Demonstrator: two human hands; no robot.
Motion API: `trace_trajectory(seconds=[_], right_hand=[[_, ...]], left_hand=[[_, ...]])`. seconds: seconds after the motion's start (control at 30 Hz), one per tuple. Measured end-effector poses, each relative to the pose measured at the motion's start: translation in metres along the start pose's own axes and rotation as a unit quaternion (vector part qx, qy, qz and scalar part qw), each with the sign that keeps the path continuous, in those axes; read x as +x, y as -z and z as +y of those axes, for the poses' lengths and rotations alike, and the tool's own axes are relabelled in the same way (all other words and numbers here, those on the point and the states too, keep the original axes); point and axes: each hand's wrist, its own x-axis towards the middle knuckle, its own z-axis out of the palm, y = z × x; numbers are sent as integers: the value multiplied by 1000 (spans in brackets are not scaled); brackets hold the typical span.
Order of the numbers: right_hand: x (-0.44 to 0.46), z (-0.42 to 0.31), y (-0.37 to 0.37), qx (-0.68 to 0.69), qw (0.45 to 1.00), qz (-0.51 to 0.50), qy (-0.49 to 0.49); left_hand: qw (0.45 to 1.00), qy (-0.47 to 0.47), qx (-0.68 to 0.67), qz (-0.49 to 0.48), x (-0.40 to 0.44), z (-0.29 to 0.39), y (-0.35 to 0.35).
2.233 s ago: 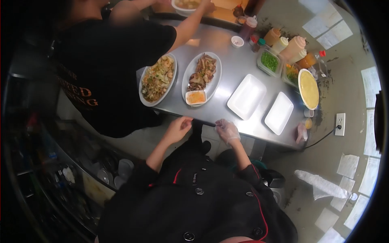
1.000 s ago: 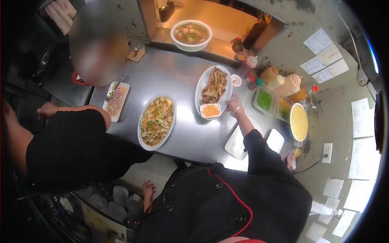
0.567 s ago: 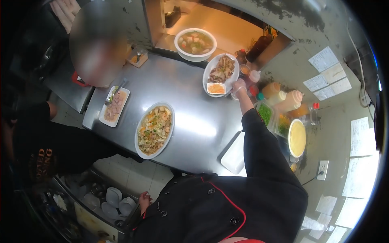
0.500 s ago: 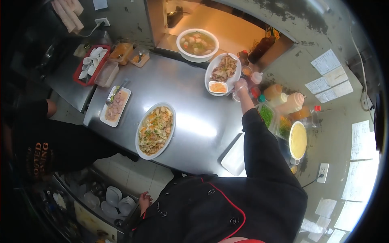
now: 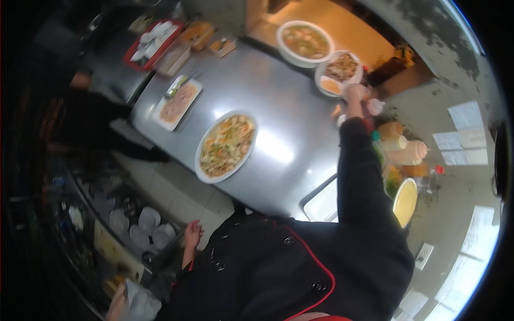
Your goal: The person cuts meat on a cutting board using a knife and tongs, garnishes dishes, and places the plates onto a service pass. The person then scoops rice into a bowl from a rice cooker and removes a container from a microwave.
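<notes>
The steel table (image 5: 289, 128) spans the middle of the view, its far edge meeting the ledge (image 5: 350, 33) of a warmly lit opening. Another person (image 5: 80, 120), in dark clothes and blurred, stands off its left end. The noodle platter (image 5: 227, 147) lies along the near edge, left of the middle. Just past the far left corner is a red bin (image 5: 153, 45) of white pieces.

The meat platter (image 5: 342, 68) is by the far right corner, beside the soup bowl (image 5: 305, 44), which sits at the far edge; whether the platter rests or is held up cannot be told. A long tray (image 5: 177, 105) with pinkish food and a spoon lies near the left edge. A white dish (image 5: 324, 202) is at the near edge, partly behind the sleeve (image 5: 369, 187). A yellow-topped tub (image 5: 405, 203) and sauce bottles (image 5: 409, 153) line the right edge.

The right hand (image 5: 354, 94) pinches the meat platter's near rim, its fingers blurred. The left hand (image 5: 193, 234) hangs below the near edge, fingers loosely bent and half spread. Smallest is the orange cup (image 5: 330, 85) on the meat platter.
</notes>
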Motion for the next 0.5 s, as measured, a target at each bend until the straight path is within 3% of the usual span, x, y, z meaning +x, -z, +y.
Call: trace_trajectory(seconds=[0.03,0.1,0.17,0.27,0.33,0.4,0.47,0.5], right_hand=[[-29,-3,35,-15,1000,-20,-11],[-5,13,-8,85,995,49,-13],[-72,-4,73,128,983,64,-116],[-135,-8,86,293,914,278,-31],[-196,-30,93,265,950,160,42],[-252,-63,36,390,908,98,118],[-311,-109,-8,376,886,-29,272],[-345,-127,-1,425,854,-158,254]], left_hand=[[1000,-8,2,3,-7,12,-9],[1000,-5,9,15,-10,13,-15],[1000,3,-1,14,-9,16,-21],[999,-38,22,13,-4,33,-29],[992,-104,61,24,8,47,-32],[973,-198,114,39,33,65,-37],[965,-202,167,30,42,108,-48],[959,-207,193,25,47,125,-53]])
